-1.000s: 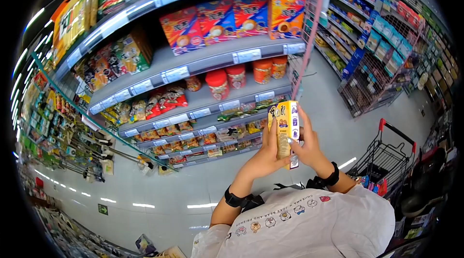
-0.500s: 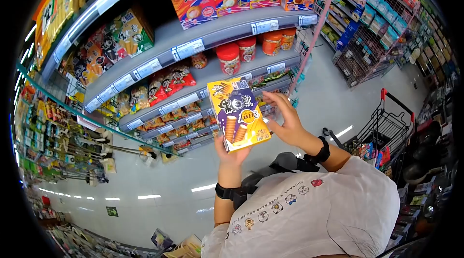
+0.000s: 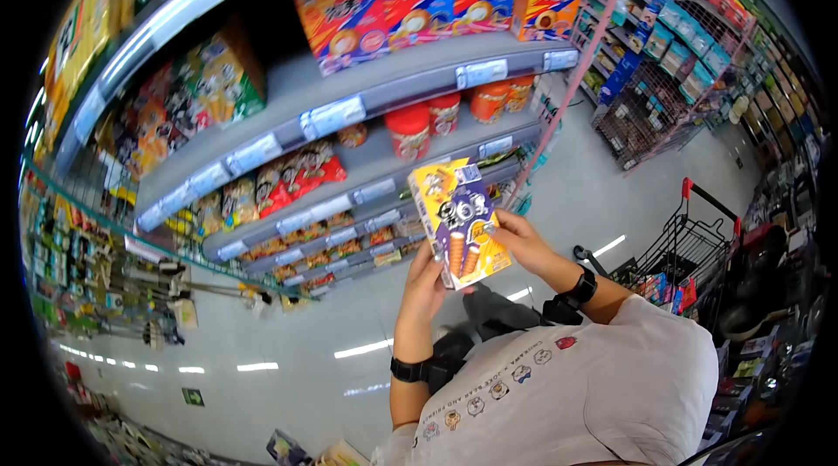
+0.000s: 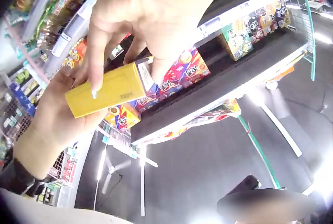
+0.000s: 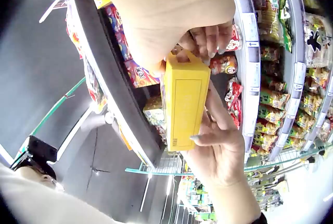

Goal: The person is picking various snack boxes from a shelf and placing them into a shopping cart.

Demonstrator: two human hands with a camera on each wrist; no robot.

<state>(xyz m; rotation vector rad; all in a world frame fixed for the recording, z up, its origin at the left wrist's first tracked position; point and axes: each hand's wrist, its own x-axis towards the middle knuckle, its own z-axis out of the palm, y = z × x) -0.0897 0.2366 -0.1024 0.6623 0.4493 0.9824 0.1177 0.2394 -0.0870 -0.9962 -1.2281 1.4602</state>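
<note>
Both hands hold a yellow and purple snack box [image 3: 458,222] up in front of the store shelves, its printed face toward me and tilted to the left. My left hand [image 3: 426,278] grips its lower left edge from below. My right hand [image 3: 515,235] holds its right side. In the left wrist view the left hand's fingers [image 4: 96,57] curl over the box's plain yellow side [image 4: 106,88]. The right wrist view shows the right hand's fingertips [image 5: 208,39] pinching the top end of the box [image 5: 186,99], with the left hand [image 5: 218,151] beneath it.
Grey shelves [image 3: 384,91] hold orange and red snack boxes [image 3: 393,3], red-lidded jars [image 3: 408,130] and packets. A black shopping cart with a red handle [image 3: 711,204] stands at the right. Wire racks [image 3: 672,73] line the aisle beyond.
The box turned from its narrow side to its printed face, then came slightly down and to the right. The left hand moved beneath it, the right to its side.
</note>
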